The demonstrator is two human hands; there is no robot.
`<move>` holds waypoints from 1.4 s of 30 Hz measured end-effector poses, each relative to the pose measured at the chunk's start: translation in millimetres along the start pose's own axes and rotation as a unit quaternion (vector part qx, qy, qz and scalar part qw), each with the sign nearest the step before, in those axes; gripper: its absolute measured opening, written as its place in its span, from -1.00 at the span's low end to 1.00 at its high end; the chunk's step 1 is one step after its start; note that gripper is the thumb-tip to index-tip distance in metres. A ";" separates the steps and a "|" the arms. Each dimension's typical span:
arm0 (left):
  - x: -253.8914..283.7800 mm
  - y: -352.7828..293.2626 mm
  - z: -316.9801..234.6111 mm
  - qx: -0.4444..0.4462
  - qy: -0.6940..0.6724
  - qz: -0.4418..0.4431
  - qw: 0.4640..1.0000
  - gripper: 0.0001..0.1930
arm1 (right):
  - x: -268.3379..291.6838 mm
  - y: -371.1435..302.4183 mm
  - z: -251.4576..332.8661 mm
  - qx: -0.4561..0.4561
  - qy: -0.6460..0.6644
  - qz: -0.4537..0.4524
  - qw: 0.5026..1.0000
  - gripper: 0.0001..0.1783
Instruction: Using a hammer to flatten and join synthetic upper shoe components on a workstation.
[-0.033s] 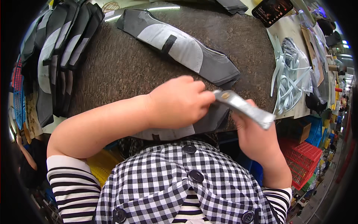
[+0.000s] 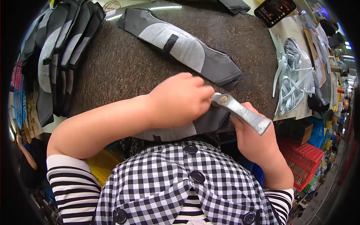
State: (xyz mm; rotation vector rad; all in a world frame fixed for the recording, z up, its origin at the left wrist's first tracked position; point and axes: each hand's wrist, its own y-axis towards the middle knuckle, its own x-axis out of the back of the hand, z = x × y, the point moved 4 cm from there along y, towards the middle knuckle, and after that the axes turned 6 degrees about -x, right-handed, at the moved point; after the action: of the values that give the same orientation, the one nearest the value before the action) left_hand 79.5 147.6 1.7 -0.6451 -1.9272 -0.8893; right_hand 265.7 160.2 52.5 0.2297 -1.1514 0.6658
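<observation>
At the far left edge of the dark speckled worktop (image 2: 123, 67), a stack of grey-and-black fabric panels (image 2: 56, 56) overlaps in a fan, its lower end hanging past the worktop's rim. Right of the stack lies a broad bare stretch of worktop, the widest open room in view, bounded at the top by another long grey panel (image 2: 180, 45) lying slantwise. At the worktop's near edge, the left hand (image 2: 178, 99) is curled downward, its fingers pressed together on a dark fabric piece (image 2: 195, 125); the piece lies at that near edge, partly over it. What the fingertips grip beneath cannot be made out, since the back of the hand covers them. Just right, the right hand (image 2: 255, 138) is closed around the handle of a metal hammer (image 2: 240, 110), whose head touches the piece beside the left fingers. The handle is mostly hidden in the palm. Beyond the worktop's right edge lies a heap of pale straps (image 2: 292, 78), with a red crate (image 2: 303, 161) below, bent by the lens.
</observation>
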 end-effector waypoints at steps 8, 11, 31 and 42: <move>-0.4 -4.5 1.1 0.080 -0.072 -0.095 0.990 -0.90 | -4.9 -1.1 -5.4 -0.038 0.049 -0.018 0.998 -0.92; -4.8 2.3 -34.8 0.001 0.106 -0.015 0.994 -0.88 | 0.7 2.8 -3.9 -0.007 0.062 -0.006 0.998 -0.92; -1.9 -14.8 -31.0 0.272 -0.034 -0.102 0.956 -0.87 | -2.9 2.2 -4.0 -0.018 0.028 -0.009 0.999 -0.93; -4.3 -16.6 -47.9 0.170 0.051 -0.078 0.981 -0.67 | -2.8 3.0 -6.6 0.004 0.081 -0.049 0.995 -0.93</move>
State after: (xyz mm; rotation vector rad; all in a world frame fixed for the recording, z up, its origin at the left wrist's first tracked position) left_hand 93.7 99.2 9.1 -0.2450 -1.9927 -0.6496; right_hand 268.3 164.7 46.8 0.2335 -0.9751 0.5920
